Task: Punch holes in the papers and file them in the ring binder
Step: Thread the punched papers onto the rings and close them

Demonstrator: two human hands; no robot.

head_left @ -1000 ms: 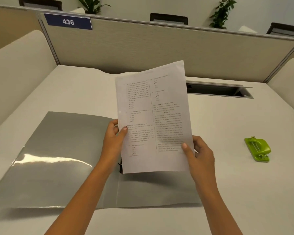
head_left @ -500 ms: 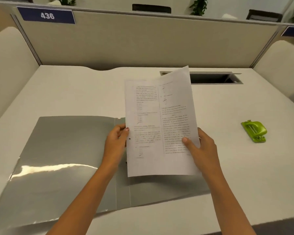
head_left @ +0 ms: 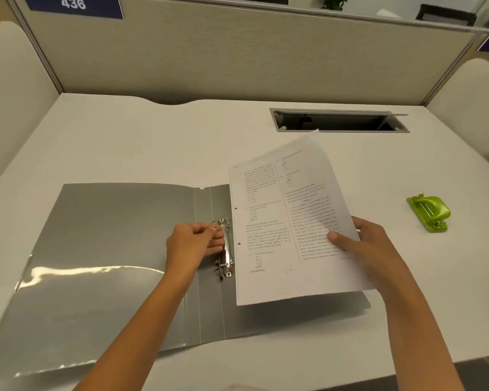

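An open grey ring binder (head_left: 110,249) lies flat on the white desk (head_left: 153,142). Its metal ring mechanism (head_left: 226,249) sits along the spine. My left hand (head_left: 194,244) rests on that mechanism, fingers closed around its bar. My right hand (head_left: 364,249) holds a printed paper sheet (head_left: 288,221) by its right edge, tilted above the binder's right cover. Two punched holes show along the sheet's left margin, just right of the rings. A green hole punch (head_left: 429,212) lies on the desk to the far right, apart from both hands.
A rectangular cable slot (head_left: 339,122) with a raised flap is cut into the desk behind the paper. Beige partition walls (head_left: 237,57) close off the back and sides. The desk's front edge runs near my right forearm.
My left hand let go of the paper and moved down onto the ring mechanism. My right hand shifted the sheet to the right, uncovering the rings.
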